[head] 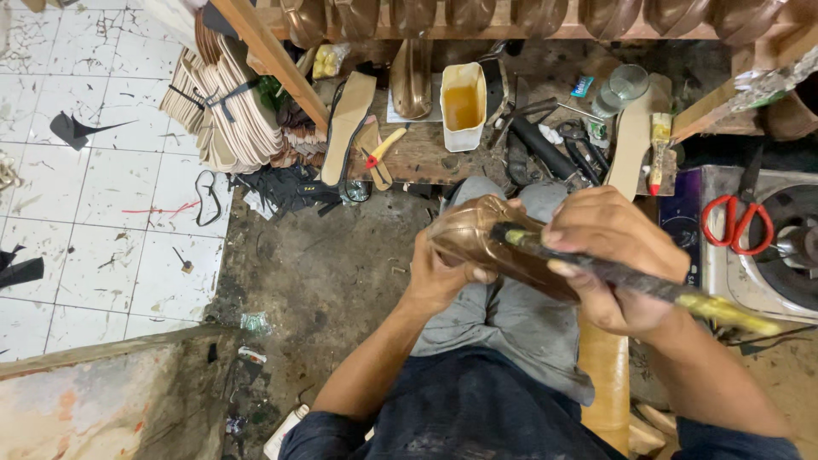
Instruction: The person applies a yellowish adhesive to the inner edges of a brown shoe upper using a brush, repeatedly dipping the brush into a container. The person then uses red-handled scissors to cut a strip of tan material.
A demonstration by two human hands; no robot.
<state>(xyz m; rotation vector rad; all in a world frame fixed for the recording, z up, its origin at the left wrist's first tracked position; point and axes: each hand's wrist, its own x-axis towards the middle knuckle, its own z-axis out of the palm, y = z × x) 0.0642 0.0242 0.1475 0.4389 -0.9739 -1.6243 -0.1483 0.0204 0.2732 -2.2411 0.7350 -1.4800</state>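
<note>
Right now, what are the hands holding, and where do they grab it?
The left hand grips the bronze shoe from underneath. The right hand holds a glue brush around the middle of its dark handle.

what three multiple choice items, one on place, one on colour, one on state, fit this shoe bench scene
1. Where do the scissors lie?
A. on the tiled floor
B. on the stove top at right
C. on the person's lap

2. What colour are the scissor handles?
A. red
B. blue
C. green

3. What is the right hand doing?
A. resting empty
B. gripping a brush
C. holding a cup

Answers: 1 B, they lie on the stove beside the burner; 2 A, both loops are red; 3 B, its fingers wrap the brush against the bronze shoe held by the left hand.
</note>
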